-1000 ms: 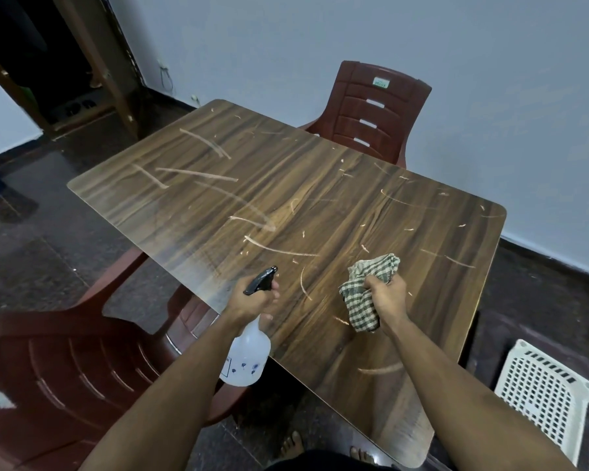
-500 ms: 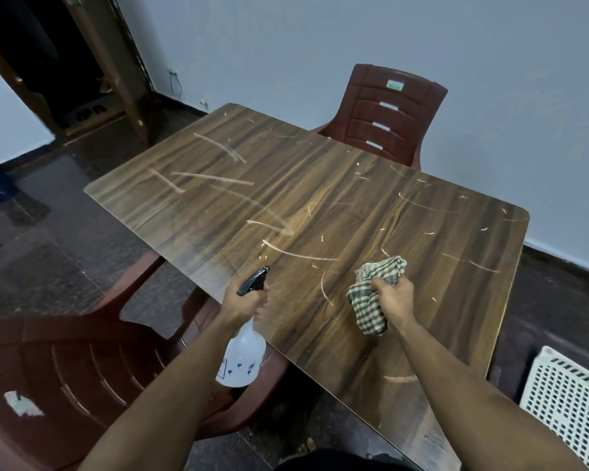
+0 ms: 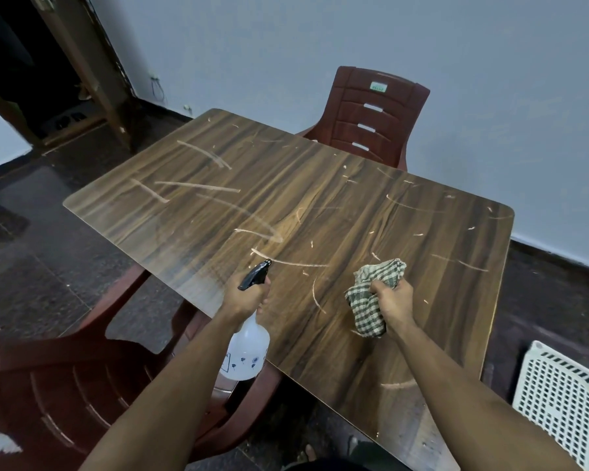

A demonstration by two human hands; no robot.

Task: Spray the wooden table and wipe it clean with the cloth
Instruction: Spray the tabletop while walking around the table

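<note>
The wooden table [image 3: 320,205] fills the middle of the view, its dark grain crossed by pale streaks and scattered crumbs. My left hand [image 3: 247,295] grips the neck of a white spray bottle [image 3: 247,351] with a black nozzle, held over the table's near left edge and pointing at the tabletop. My right hand [image 3: 393,300] holds a bunched green-and-white checked cloth [image 3: 371,300] just above the near middle of the table.
A dark red plastic chair [image 3: 371,120] stands at the table's far side against the blue-grey wall. Another red chair [image 3: 65,385] sits at the near left, partly under the table. A white perforated basket [image 3: 565,402] stands on the floor at the right. A doorway opens at the far left.
The view has shifted slightly and the table sits a little further right in frame. Both hands keep their grips and stay almost where they were.
</note>
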